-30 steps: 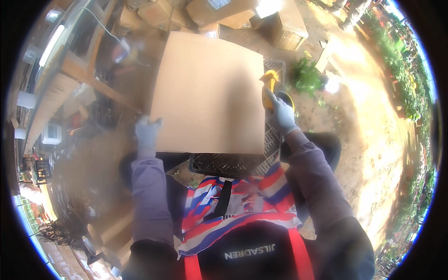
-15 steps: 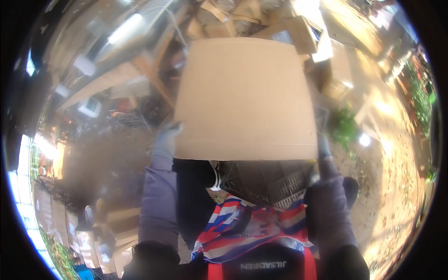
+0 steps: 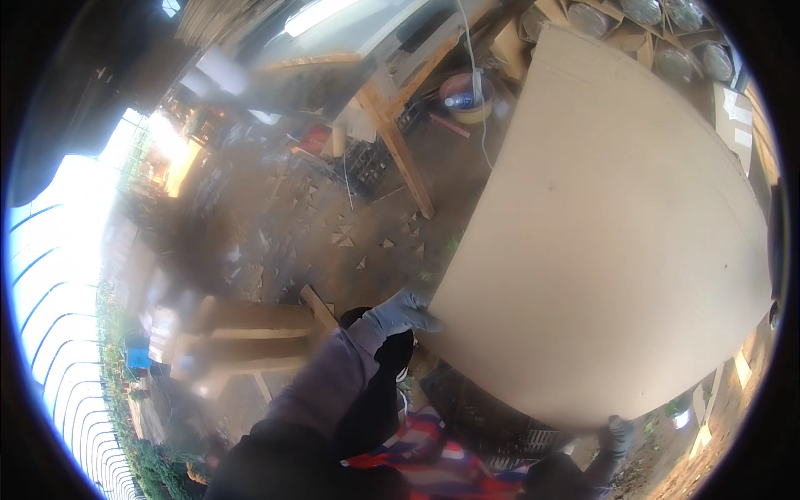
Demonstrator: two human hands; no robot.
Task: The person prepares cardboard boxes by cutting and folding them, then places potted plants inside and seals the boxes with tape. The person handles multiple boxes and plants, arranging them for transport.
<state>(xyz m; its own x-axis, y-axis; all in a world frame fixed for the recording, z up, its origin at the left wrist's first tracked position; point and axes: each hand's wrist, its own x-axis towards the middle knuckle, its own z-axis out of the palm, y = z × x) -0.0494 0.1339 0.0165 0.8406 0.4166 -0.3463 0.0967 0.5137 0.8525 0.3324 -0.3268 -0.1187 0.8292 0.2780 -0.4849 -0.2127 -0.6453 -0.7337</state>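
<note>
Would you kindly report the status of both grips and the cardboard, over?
Left grip closed on lower-left corner of cardboard; right grip at its near edge. Cardboard blocks view of part of slatted crate.

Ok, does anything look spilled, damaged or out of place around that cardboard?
Small scraps, some triangular, lie scattered on the floor left of the cardboard, like loose litter. The cardboard shows no obvious tear; its curve is probably lens bending.
</note>
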